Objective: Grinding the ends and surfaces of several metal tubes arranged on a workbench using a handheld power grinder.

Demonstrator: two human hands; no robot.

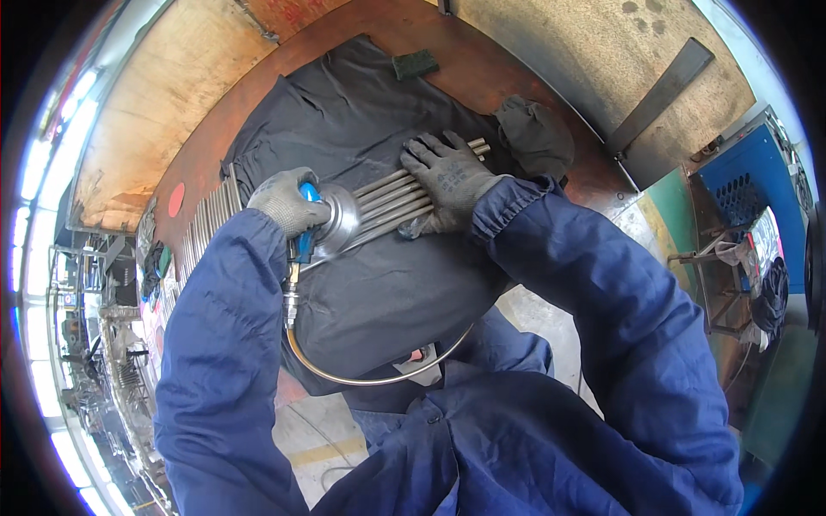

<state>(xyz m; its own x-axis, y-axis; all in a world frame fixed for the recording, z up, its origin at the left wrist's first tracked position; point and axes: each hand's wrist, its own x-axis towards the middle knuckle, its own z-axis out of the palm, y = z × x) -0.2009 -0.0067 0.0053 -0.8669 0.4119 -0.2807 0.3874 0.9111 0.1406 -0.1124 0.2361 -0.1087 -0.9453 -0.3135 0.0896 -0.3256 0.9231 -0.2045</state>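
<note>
My left hand, in a grey knit work glove, is closed round the blue body of an air sander. The sander's round, shiny disc sits over the left ends of several metal rods laid side by side. Across the right part of these rods lies my gloved right hand, its fingers spread at the far side and its thumb at the near side. A black cloth is under the rods. From the sander a yellowish air hose with a metal coupling curves toward my lap.
More metal rods stand in a row left of the cloth. On the reddish-brown table lies a red disc. A dark green scouring pad and a crumpled dark cloth lie farther back. Boards wall the far side.
</note>
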